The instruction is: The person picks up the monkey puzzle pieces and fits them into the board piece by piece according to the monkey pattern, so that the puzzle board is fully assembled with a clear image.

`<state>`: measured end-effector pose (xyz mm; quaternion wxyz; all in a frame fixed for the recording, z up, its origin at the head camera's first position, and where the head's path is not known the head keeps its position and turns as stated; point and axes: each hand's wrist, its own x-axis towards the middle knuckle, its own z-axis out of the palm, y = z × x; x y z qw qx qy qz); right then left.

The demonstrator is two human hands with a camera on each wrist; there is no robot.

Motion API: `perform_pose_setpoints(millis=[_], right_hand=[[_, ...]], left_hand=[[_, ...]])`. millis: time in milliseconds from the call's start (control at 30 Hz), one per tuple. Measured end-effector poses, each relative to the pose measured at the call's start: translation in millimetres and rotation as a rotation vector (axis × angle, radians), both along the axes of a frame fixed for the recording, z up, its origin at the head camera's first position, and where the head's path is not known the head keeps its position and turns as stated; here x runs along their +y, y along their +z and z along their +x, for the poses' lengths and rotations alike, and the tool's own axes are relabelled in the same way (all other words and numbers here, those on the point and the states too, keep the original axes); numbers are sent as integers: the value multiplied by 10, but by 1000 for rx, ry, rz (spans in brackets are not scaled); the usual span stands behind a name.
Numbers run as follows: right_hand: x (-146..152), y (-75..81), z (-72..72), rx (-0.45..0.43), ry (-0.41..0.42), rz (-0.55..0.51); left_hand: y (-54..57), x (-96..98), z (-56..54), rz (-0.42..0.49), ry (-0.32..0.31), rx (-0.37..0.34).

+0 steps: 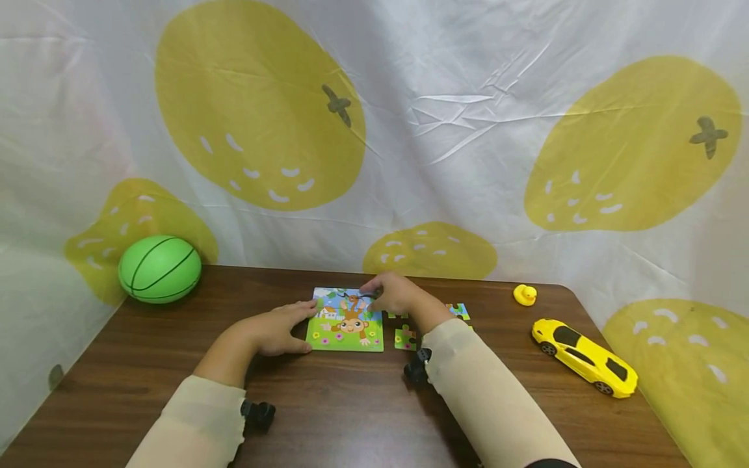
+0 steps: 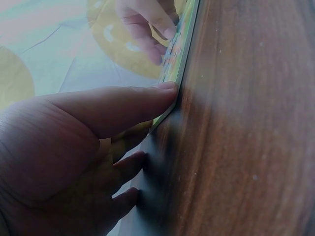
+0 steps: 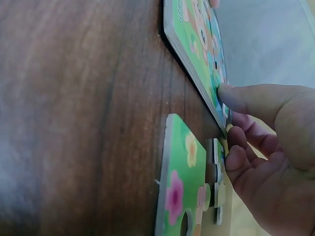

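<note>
On the brown table, the left hand, fingers extended, touched one monkey puzzle, the right hand touched its far corner, grip unclear, with at least three loose pieces beside it and one ball, one duck, one car farther out.

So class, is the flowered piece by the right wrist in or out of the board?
Out: bare tabletop shows between the flowered piece and the board.
</note>
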<state>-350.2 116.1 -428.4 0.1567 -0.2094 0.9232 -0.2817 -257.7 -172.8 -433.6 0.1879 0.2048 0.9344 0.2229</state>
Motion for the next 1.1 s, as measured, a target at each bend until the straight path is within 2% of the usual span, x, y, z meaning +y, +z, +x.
perform_pose_setpoints(millis=[333,500,667,833,1100], right_hand=[[1,9,-55,-22,20,40],[36,18,-52,-4,12,14],[157,61,-21,38,-21,-16],[331,91,23,42,-36,-48],[606,49,54,57,-28,-56]], left_hand=[[15,0,8,-3,7,-6],[21,5,5,-1,7,-8],[9,8,-16,-3,11,-4],[3,9,-23,-2,9,-3],[-9,7,-5,-2,10,-9]])
